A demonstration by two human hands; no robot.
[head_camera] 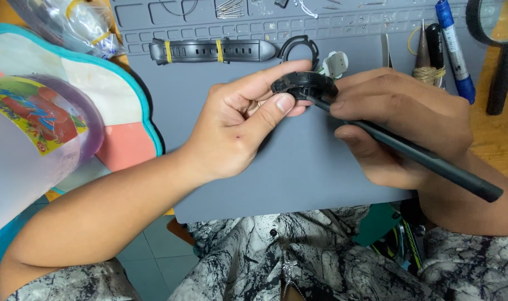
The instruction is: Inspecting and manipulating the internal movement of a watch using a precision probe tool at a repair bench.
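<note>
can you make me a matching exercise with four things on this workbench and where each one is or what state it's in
Things:
1. round black watch case
2. long black tool
3. black watch strap
4. magnifying glass

Places or states:
A. lying on the grey mat, wrapped with two yellow bands
B. pinched in the left hand above the mat
C. at the far right edge, on the wooden table
D. held in the right hand, tip against the case

Pairs: 1-B, 2-D, 3-A, 4-C

A black watch strap (212, 51) lies on the grey mat (298, 167) — blue marker (455, 50) and magnifying glass (502, 33) nearby.
</note>
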